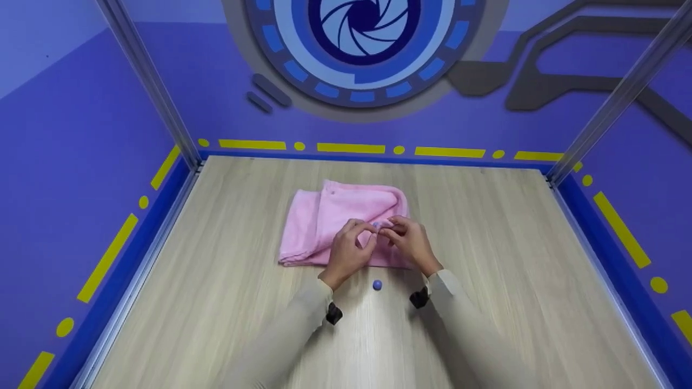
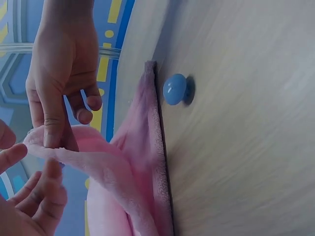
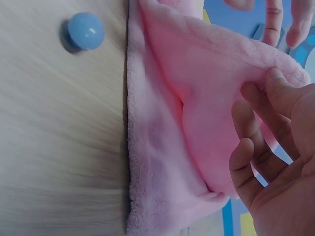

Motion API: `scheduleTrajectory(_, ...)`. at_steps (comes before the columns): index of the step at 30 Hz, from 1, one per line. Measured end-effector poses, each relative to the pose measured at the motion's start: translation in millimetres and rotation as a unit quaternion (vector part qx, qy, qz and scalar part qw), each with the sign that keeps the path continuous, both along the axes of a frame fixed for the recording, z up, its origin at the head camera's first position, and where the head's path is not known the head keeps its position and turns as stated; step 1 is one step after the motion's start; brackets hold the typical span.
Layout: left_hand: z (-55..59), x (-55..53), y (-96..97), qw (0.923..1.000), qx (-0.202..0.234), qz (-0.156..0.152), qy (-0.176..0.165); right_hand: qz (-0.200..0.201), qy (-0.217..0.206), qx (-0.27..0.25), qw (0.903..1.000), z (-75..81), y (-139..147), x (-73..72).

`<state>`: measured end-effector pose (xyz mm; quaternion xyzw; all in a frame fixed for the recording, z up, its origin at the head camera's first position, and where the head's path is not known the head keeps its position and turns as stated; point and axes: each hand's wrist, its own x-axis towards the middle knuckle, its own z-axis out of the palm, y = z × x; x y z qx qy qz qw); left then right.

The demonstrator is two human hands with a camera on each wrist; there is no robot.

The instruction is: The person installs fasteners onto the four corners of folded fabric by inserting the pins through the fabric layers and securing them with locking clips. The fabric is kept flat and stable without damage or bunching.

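A folded pink plush blanket (image 1: 351, 208) lies on the wooden table, its near right corner raised between both hands. My right hand (image 1: 411, 242) pinches the raised edge with thumb and index finger, its other fingers loosely bent below, as the right wrist view shows. My left hand (image 1: 350, 246) has its thumb and bent index finger at the same edge, tips close to the right fingertips. A small light-blue piece (image 1: 376, 224) shows at the left fingertips, partly covered. A blue mushroom-shaped knob (image 2: 175, 89) rests on the table near the blanket's front edge.
The wooden table (image 1: 227, 302) ends at purple-blue walls (image 1: 238, 81) with yellow dashes at the back and both sides. Metal posts (image 1: 157, 86) stand in the back corners. Both wrists carry small black devices (image 1: 334, 313) over long pale sleeves.
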<state>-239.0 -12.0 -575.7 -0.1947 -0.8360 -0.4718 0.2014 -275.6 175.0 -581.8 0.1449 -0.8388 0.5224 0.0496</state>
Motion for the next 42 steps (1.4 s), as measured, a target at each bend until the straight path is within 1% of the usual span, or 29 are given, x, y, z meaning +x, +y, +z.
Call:
scheduleTrajectory(4,-2.2,1.7,0.5,0.9995,-0.027,-0.018,0.002,0.000,0.015,-0.002,0.9999,-0.8,3,-0.4)
scheduleTrajectory(9,-7.4,2.3,2.1,0.9982,-0.042,-0.040,-0.014,0.008,0.039,-0.014,0.9991,-2.5,5,0.2)
scheduleTrajectory(13,-9.8,1.8,3.9,0.9979,-0.044,-0.044,-0.016,0.005,0.040,-0.016,0.9991,-3.8,6,0.5)
scheduleTrajectory(18,-11.5,2.1,3.7,0.9978,-0.047,-0.042,-0.020,-0.005,0.034,-0.013,0.9993,-4.2,6,1.4)
scheduleTrajectory(22,-10.6,1.7,1.7,0.9976,-0.027,-0.049,-0.042,-0.003,0.030,-0.011,0.9995,-6.1,6,1.9)
scheduleTrajectory(24,-8.8,1.0,0.6,0.9969,-0.002,-0.056,-0.056,0.000,0.027,-0.011,0.9996,-7.0,6,2.1)
scheduleTrajectory(26,-5.8,-0.1,-0.7,0.9964,0.021,-0.054,-0.061,0.003,0.021,-0.017,0.9996,-7.5,7,2.7)
scheduleTrajectory(28,-2.3,-2.0,-2.0,0.9973,0.031,-0.043,-0.050,0.002,0.019,-0.022,0.9996,-7.7,8,3.4)
scheduleTrajectory(31,3.1,-5.9,-4.0,0.9994,0.026,-0.017,-0.018,-0.002,0.014,-0.044,0.9989,-8.0,10,3.9)
scheduleTrajectory(33,7.2,-8.4,-5.8,0.9999,0.010,0.003,0.005,-0.005,0.014,-0.050,0.9987,-8.1,12,4.1)
scheduleTrajectory(34,9.3,-9.6,-6.9,0.9997,-0.002,0.019,0.016,-0.006,0.013,-0.050,0.9986,-8.2,12,4.0)
scheduleTrajectory(36,13.6,-11.5,-9.1,0.9984,-0.018,0.046,0.027,-0.007,0.010,-0.047,0.9988,-8.6,14,4.2)
scheduleTrajectory(39,19.5,-14.6,-12.5,0.9943,-0.040,0.088,0.043,-0.012,0.009,-0.036,0.9992,-8.9,16,4.4)
scheduleTrajectory(40,20.9,-16.3,-13.3,0.9936,-0.040,0.095,0.047,-0.015,0.006,-0.034,0.9993,-8.9,16,4.6)
scheduleTrajectory(42,23.0,-20.1,-14.5,0.9933,-0.034,0.095,0.056,-0.021,0.001,-0.033,0.9993,-8.9,17,5.3)
